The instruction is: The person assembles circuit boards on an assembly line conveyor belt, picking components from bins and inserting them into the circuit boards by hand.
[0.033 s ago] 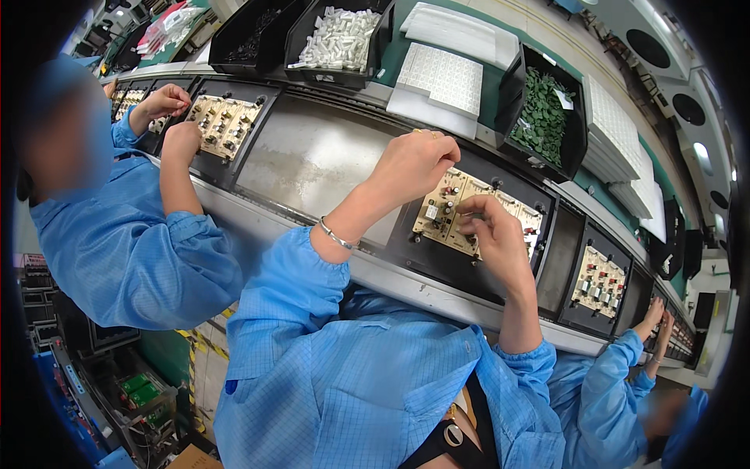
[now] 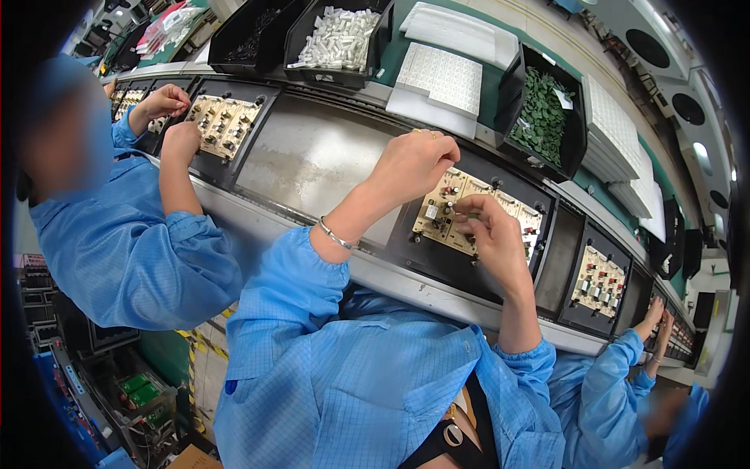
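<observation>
Flat grey metal track (image 2: 308, 152) lay bare past the left edge of the black square tray (image 2: 430, 254), so a hand could pass there. The bare left hand (image 2: 422, 162) blocked the tray's far left corner. The bare right hand (image 2: 498, 234) covered part of the tan circuit board (image 2: 436, 220), and its arm (image 2: 519, 320) crossed the near edge. A black plastic bin (image 2: 509, 109) and white foam slabs (image 2: 441, 78) stood past the far edge.
</observation>
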Motion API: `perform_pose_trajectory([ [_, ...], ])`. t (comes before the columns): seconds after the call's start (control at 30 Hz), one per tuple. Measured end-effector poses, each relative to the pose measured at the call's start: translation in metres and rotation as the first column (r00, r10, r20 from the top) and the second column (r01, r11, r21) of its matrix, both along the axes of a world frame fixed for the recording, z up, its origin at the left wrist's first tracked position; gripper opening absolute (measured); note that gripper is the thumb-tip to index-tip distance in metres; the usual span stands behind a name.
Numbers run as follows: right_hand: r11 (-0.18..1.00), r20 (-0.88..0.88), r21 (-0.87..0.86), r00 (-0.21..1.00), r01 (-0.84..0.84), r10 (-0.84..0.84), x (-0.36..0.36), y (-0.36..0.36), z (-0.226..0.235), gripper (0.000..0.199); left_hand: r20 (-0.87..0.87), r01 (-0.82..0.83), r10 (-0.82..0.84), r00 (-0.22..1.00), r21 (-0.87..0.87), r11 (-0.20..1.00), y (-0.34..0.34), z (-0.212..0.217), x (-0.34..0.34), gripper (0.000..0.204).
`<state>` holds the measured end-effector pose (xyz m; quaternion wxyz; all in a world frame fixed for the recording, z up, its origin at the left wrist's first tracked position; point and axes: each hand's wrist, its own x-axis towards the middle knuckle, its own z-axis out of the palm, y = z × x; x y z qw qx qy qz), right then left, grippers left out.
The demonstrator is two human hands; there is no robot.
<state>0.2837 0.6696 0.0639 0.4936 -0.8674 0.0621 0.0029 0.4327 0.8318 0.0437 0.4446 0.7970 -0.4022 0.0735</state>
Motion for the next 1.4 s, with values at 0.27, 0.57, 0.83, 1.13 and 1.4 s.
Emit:
perform_pose_trajectory([
  [0.27, 0.973, 0.114, -0.218, 0.992, 0.071, -0.047, 0.003, 0.02, 0.002, 0.014, 0.016, 0.002, -0.003, 1.0, 0.009, 1.0, 0.002, -0.003, 0.002, 0.006],
  [0.57, 0.906, 0.235, -0.417, 0.971, 0.071, 0.032, 0.005, 0.024, -0.008, 0.013, -0.012, -0.013, 0.013, 1.0, 0.035, 0.999, 0.005, -0.003, 0.004, 0.008],
  [0.83, 0.888, 0.235, -0.452, 0.972, 0.084, 0.028, 0.009, 0.027, -0.009, 0.008, 0.026, -0.171, 0.171, 0.985, 0.035, 0.985, 0.006, -0.016, 0.032, 0.021],
  [1.13, 0.928, 0.081, -0.355, 0.993, 0.111, -0.087, 0.016, 0.031, -0.003, 0.011, 0.146, -0.226, 0.221, 0.964, 0.016, 0.974, -0.013, -0.037, 0.067, 0.035],
  [1.4, 0.871, 0.173, -0.478, 0.985, 0.111, -0.031, 0.016, 0.032, -0.014, 0.013, 0.101, -0.196, 0.193, 0.976, 0.017, 0.98, -0.027, -0.05, 0.084, 0.032],
])
